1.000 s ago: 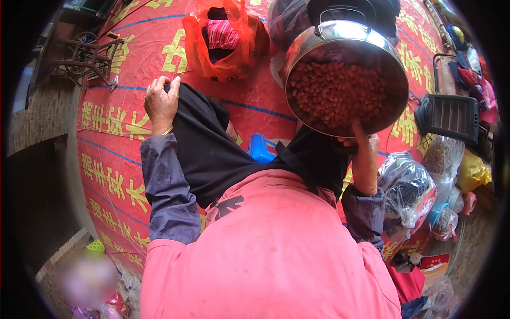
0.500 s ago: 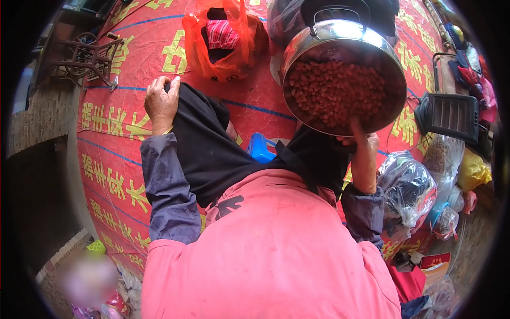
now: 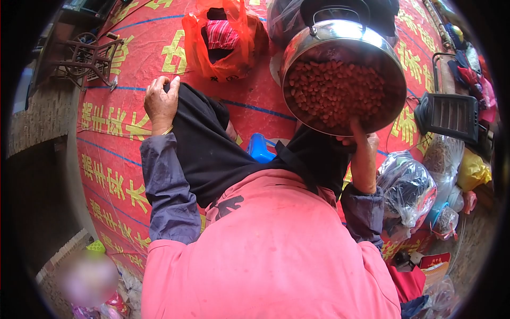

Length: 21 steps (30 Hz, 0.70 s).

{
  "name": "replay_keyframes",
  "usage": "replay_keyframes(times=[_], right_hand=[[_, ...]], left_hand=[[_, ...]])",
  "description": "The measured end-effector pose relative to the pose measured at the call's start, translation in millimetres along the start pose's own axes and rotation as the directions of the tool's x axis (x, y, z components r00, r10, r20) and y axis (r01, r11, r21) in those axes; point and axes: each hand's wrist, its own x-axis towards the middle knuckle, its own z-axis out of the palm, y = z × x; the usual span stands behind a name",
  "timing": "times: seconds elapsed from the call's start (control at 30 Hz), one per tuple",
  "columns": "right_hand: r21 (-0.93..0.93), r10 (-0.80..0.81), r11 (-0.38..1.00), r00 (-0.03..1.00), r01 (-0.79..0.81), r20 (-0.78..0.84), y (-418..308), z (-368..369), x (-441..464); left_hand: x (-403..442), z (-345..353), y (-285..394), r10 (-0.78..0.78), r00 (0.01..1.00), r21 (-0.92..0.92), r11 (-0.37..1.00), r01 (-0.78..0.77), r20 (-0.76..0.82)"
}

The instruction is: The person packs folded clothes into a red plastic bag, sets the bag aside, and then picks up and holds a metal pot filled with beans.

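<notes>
A round metal pot (image 3: 396, 64) is tilted towards me at the upper right, over my right knee. Many small reddish pieces (image 3: 337, 90) that look like nuts or beans lie inside it. My right hand (image 3: 363, 143) grips the pot's near rim, one finger over the edge and the others partly hidden underneath. On my left knee, which is covered by black trousers (image 3: 194, 117), rests my left hand (image 3: 162, 102). It holds nothing, and its thumb is apart from the bent fingers.
Beyond my knees stands a red plastic bag (image 3: 234, 66) with striped cloth inside. A blue object (image 3: 258, 149) shows between my legs. At the right are a dark heater-like device (image 3: 450, 117) and clear plastic bags (image 3: 406, 186). A metal frame (image 3: 90, 61) stands at the upper left.
The pot has shifted very slightly to the left compared with one second ago. Both hands have kept their places.
</notes>
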Motion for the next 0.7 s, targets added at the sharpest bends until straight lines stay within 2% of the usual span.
replay_keyframes(times=[0.7], right_hand=[[-0.011,-0.062,0.998,0.998,0.062,0.016,3.7,6.0,0.8]], left_hand=[[-0.2,0.9,1.4,0.023,0.999,-0.035,0.999,-0.024,-0.03]])
